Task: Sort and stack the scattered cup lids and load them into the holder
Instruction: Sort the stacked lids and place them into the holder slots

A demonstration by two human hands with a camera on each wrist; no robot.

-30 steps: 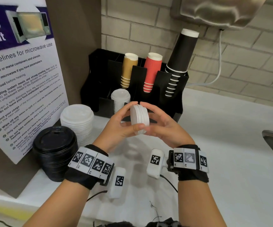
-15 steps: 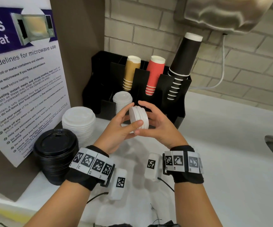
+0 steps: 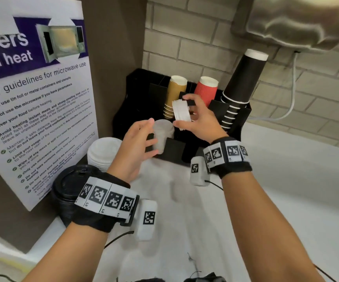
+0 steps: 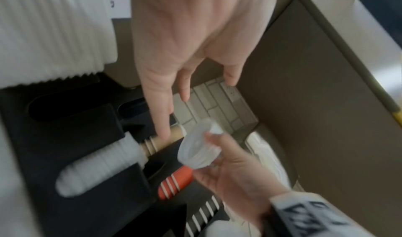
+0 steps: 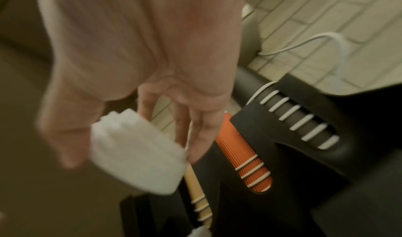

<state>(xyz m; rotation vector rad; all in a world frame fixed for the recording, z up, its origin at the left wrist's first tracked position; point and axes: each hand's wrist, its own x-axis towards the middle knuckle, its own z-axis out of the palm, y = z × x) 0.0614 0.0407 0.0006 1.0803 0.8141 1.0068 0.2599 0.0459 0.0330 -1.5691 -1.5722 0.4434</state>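
The small lids (image 3: 181,110) sit as a short white stack, on edge, pinched between the thumb and fingertips of the right hand (image 3: 200,121) — up over the black holder (image 3: 138,94), in front of the tan cups (image 3: 173,94). The left hand (image 3: 133,145) hangs just below, fingers loosely spread, holding nothing — beside the white lids (image 3: 161,135) already in the holder's front slot.

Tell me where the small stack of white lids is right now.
In the head view, the small white lid stack is pinched on edge in the right hand, raised just in front of the tan cups, above the black holder.
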